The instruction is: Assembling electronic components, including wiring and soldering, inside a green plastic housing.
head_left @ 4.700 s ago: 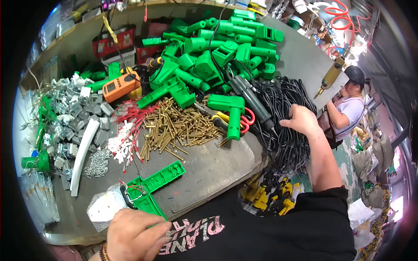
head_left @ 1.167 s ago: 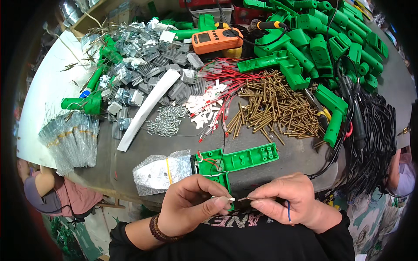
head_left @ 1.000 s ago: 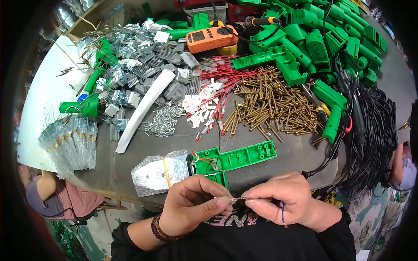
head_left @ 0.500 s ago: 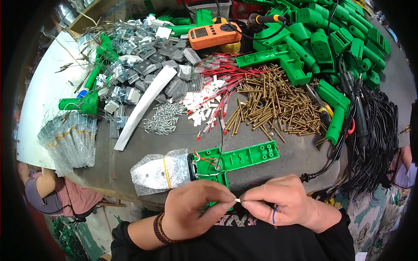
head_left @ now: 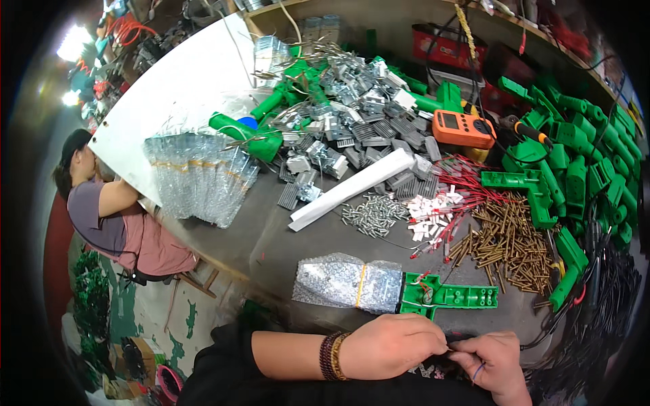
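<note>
Close to my body, the fingertips of my left hand (head_left: 396,346) and my right hand (head_left: 495,362) meet in a pinch. A tiny white piece showed between them a moment earlier; now the fingers mostly cover it. Just beyond them lies an open green plastic handle half (head_left: 467,296) with red and white wires inside. Its left end joins a part wrapped in bubble wrap (head_left: 332,281), held by a yellow band (head_left: 361,285). Neither hand touches the green shell's long arm.
Behind lie silver screws (head_left: 376,215), small white pieces (head_left: 433,215), red wires (head_left: 467,177), brass-coloured rods (head_left: 508,240), metal heater parts (head_left: 369,101) and a white strip (head_left: 352,189). Green shells (head_left: 575,139) and black cords (head_left: 606,291) crowd the right. An orange meter (head_left: 464,128) stands behind. A person (head_left: 112,210) sits left.
The view has swung left, so the table's things appear farther right, and the seated person shows more fully. My hands remain pinched together, with the white piece now less visible.
</note>
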Tool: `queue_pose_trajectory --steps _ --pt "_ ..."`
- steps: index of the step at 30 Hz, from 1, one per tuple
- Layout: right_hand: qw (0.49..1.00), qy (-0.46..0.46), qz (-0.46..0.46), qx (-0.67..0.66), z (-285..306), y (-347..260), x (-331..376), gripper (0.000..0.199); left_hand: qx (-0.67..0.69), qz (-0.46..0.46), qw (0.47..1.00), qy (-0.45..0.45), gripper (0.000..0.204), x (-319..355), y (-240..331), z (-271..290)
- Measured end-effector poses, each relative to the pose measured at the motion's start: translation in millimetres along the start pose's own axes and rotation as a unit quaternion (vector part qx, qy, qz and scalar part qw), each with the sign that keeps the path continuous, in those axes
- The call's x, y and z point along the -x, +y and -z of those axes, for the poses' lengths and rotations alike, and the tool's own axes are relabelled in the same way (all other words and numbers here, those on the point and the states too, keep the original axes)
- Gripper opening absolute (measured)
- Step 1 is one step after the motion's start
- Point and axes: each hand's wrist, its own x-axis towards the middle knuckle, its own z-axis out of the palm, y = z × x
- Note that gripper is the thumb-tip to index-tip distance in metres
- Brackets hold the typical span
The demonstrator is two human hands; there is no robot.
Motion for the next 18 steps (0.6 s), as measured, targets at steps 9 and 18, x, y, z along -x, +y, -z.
queue_pose_trajectory --steps 9,18 --pt "0.996 0.062 0.001 -0.06 -14.5 2.2 2.9 0.03 0.056 -0.006 0.998 0.015 0.011 -1.7 -3.3 -14.9" --pt "0.993 -0.089 0.002 0.073 -0.3 1.9 5.5 0.035 -0.027 -0.063 0.997 -0.037 0.011 -2.6 -0.5 -21.1"
